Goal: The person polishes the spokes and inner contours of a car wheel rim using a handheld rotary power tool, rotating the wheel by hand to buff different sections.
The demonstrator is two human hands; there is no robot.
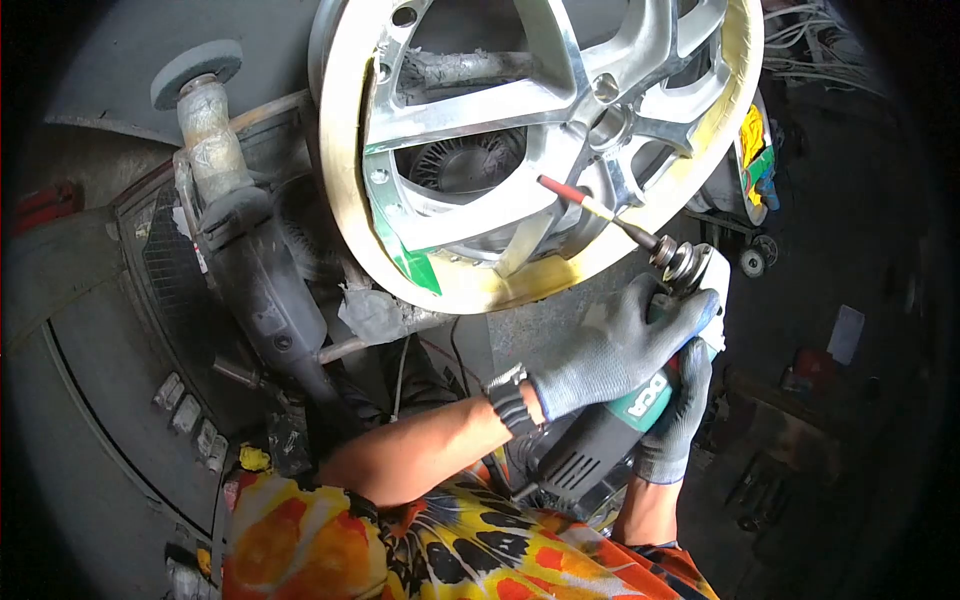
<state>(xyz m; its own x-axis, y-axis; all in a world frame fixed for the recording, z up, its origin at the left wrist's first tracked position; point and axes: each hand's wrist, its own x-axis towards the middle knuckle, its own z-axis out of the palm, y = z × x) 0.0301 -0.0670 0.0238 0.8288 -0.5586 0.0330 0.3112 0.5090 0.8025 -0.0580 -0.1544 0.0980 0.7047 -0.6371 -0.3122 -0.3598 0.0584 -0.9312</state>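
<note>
Both hands wear grey gloves and grip a green-and-black DCA power grinder (575, 455). My left hand (620, 345), with a black watch on its wrist, is wrapped over the top near the tool's head. My right hand (685, 410) closes around the body from the right side, its fingers partly hidden. From the head a thin spindle (635, 232) with a red tip (560, 188) points up and left, in front of the wheel's spokes. Whether the tip touches the metal I cannot tell. The shiny alloy wheel rim (465, 125) has yellowish tape (350, 170) around its edge and a green patch (420, 268) at lower left.
Left of the wheel stands a dusty bench motor (265, 290) with a round buffing wheel (197, 75). A grey bar (410, 322) runs below the rim. Cables (805, 50) lie at upper right, above a small caster wheel (752, 262). A yellow-and-green item (755, 150) sits nearby.
</note>
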